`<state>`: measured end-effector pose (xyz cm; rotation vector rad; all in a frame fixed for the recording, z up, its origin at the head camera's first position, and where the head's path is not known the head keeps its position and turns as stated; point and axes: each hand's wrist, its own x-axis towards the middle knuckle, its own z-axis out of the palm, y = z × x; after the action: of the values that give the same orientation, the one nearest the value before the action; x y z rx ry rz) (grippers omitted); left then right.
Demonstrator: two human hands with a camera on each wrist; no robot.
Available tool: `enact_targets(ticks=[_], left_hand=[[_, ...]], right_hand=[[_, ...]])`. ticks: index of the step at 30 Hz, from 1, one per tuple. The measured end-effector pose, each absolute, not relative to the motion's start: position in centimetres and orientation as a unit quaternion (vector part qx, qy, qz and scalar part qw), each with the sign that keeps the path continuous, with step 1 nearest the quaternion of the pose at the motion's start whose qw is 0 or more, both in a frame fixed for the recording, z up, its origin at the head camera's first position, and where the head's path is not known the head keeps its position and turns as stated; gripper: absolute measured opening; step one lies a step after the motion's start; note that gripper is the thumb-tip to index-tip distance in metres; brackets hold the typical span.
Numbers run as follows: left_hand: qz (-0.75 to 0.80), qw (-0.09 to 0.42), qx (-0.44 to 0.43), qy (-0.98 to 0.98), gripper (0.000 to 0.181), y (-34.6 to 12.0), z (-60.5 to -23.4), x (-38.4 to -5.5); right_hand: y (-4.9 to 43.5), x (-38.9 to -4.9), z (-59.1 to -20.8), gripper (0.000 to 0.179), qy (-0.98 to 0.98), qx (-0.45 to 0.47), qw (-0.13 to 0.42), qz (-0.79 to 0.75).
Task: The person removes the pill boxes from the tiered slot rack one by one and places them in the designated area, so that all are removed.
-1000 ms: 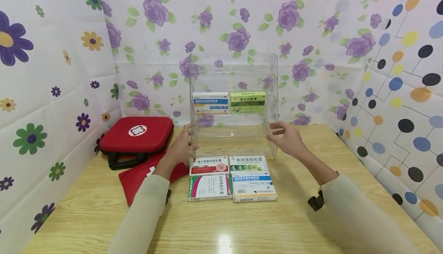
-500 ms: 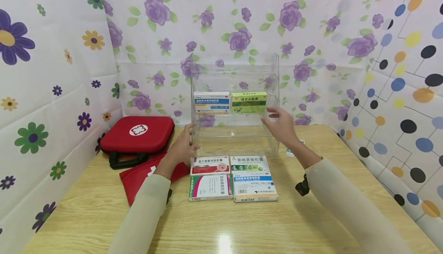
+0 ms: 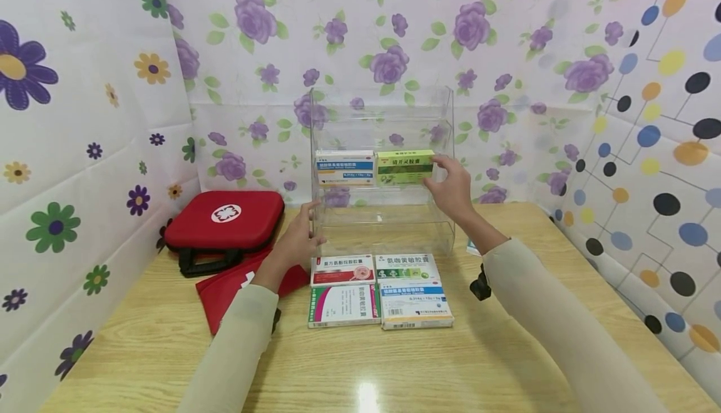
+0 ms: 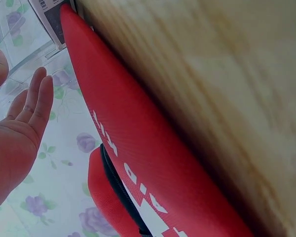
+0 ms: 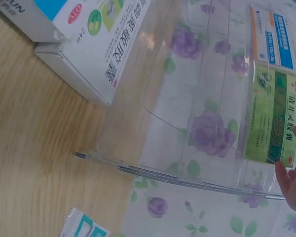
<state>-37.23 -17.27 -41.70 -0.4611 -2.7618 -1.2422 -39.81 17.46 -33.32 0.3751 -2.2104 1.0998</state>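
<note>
A clear tiered acrylic rack (image 3: 383,214) stands upright on the table. On one tier sit a blue-and-white medicine box (image 3: 345,168) and, to its right, a green medicine box (image 3: 404,166). My right hand (image 3: 453,189) pinches the green box's right end with thumb and fingertips; the right wrist view shows the fingertips at that end. My left hand (image 3: 295,241) rests at the rack's lower left side. In the left wrist view its fingers (image 4: 42,101) are fairly straight, with the thumb well apart from them.
Several medicine boxes lie before the rack, among them a red-and-white box (image 3: 342,270) and a green-and-magenta box (image 3: 345,305). A red first-aid case (image 3: 225,219) and a red cloth pouch (image 3: 219,297) are at the left. A small packet (image 5: 84,224) lies right of the rack.
My right hand has moved up from the rack's lower right side to the right end of the green box. The left hand has stayed at the rack's left side.
</note>
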Motion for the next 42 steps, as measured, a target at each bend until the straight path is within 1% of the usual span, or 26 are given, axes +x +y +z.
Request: enact_targets(ticks=[3, 6, 13, 16, 24, 34, 42], left_hand=[[-0.406, 0.038, -0.149, -0.901, 0.089, -17.3, -41.7, -37.2], [-0.409, 0.040, -0.149, -0.899, 0.088, -17.2, -41.7, -37.2], [-0.405, 0.036, -0.147, -0.902, 0.089, -17.2, -41.8, -37.3], [-0.404, 0.034, -0.145, -0.902, 0.088, -17.2, -41.7, -37.2], [-0.403, 0.038, -0.147, -0.903, 0.087, -17.2, -41.4, -36.8], [-0.409, 0.033, -0.145, -0.900, 0.088, -17.3, -41.4, -37.0], [-0.415, 0.033, -0.147, -0.897, 0.087, -17.0, -41.6, -37.0]], right_hand=[[17.5, -40.4, -33.0, 0.045, -0.843, 0.144, 0.321, 0.407], [17.6, -41.0, -32.5, 0.047, -0.851, 0.146, 0.313, 0.395], [17.8, -42.0, -31.9, 0.052, -0.880, 0.140, 0.256, 0.374], [17.8, -42.2, -31.7, 0.053, -0.885, 0.134, 0.246, 0.372], [17.8, -42.6, -31.7, 0.048, -0.888, 0.128, 0.239, 0.371], [17.8, -43.0, -31.5, 0.040, -0.873, 0.122, 0.237, 0.408], [18.3, -43.0, -31.6, 0.036, -0.868, 0.118, 0.247, 0.414]])
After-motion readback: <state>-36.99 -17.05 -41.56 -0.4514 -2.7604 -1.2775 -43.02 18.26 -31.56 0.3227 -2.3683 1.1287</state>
